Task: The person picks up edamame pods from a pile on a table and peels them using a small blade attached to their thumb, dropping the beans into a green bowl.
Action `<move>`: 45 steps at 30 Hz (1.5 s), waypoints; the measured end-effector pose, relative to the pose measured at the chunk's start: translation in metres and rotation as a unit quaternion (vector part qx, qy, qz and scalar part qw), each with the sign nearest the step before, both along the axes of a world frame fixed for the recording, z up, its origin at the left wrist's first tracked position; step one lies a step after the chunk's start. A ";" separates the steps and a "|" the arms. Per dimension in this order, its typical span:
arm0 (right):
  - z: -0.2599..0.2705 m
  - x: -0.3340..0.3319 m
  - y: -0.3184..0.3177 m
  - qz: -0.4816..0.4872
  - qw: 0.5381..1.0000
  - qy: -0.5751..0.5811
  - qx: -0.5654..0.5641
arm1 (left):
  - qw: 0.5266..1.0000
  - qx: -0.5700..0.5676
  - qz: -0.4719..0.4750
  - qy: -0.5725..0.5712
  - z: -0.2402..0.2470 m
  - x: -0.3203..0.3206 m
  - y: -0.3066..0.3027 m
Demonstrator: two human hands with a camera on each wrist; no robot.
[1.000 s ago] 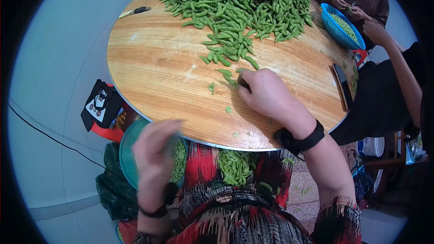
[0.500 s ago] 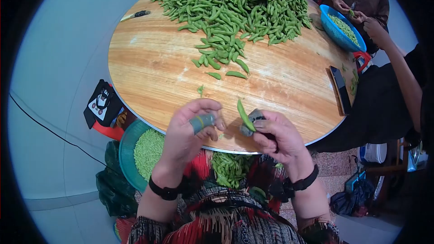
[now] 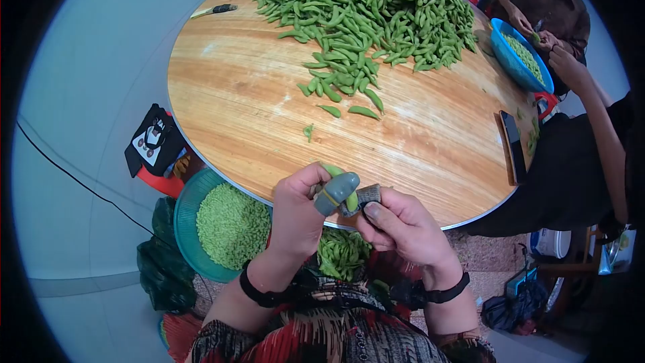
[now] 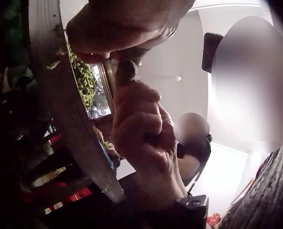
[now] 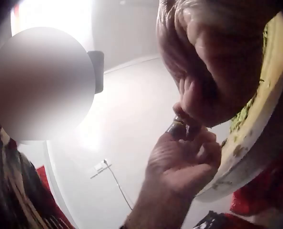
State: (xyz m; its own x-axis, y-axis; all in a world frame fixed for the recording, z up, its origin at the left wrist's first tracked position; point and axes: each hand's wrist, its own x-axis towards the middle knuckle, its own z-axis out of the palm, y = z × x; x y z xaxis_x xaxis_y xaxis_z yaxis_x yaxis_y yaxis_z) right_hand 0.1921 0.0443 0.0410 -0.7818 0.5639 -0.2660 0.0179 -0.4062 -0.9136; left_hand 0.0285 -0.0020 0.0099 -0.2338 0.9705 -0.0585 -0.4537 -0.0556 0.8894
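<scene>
In the head view, both hands meet over the table's near edge around one green edamame pod [image 3: 352, 202]. My left hand [image 3: 299, 212] pinches its upper end, and a grey-green cover [image 3: 338, 191] on a left-hand digit lies across the pod. My right hand [image 3: 410, 228] holds the lower end between thumb and finger; dark grey wrapping [image 3: 368, 195] covers a fingertip. The hands hide part of the pod. From the wrist views, the left hand [image 5: 179, 160] and right hand [image 4: 144, 124] each show curled fingers, with the pod itself out of sight.
A large heap of edamame pods [image 3: 376, 13] covers the far side of the round wooden table [image 3: 228, 94]. Shelled beans fill a green basket [image 3: 185, 228] at left; empty pods [image 3: 342, 252] lie on the lap. A phone [image 3: 512, 148] and blue basket [image 3: 500, 44] are at right, near another person.
My right hand has taken a pod from the table and brought it back near the edge. The left hand has come from over the green basket to meet it and now grips the pod too.
</scene>
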 end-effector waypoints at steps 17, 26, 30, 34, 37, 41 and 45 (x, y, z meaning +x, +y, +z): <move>-0.016 -0.017 -0.015 -0.119 0.962 -0.084 0.233 | 0.992 0.037 -0.045 0.114 0.005 0.001 -0.008; -0.005 -0.018 0.000 -0.097 0.973 -0.124 0.171 | 0.979 0.034 -0.046 0.194 -0.003 -0.013 -0.010; -0.007 -0.028 0.000 -0.180 0.915 -0.130 0.337 | 0.900 0.067 -0.012 0.431 0.010 -0.008 -0.014; -0.011 -0.023 -0.001 -0.169 0.866 -0.155 0.444 | 0.949 0.099 -0.053 0.295 0.003 -0.016 -0.012; -0.008 -0.024 -0.002 -0.162 0.917 -0.130 0.341 | 0.986 0.015 -0.098 0.132 -0.001 -0.016 -0.011; -0.012 -0.024 0.005 -0.207 0.965 -0.056 0.149 | 0.912 0.118 -0.009 0.393 0.002 -0.007 -0.009; -0.012 -0.022 0.004 -0.148 0.985 0.068 -0.061 | 0.853 0.160 -0.009 0.497 0.011 -0.012 -0.014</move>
State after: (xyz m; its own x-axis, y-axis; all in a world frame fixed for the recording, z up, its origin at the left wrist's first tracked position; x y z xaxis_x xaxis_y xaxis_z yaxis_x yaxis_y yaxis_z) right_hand 0.1702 0.0487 0.0289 -0.6215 0.7426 -0.2494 -0.2369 -0.4817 -0.8437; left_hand 0.0164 -0.0160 0.0206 0.0022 0.9036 0.4284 0.5128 -0.3689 0.7752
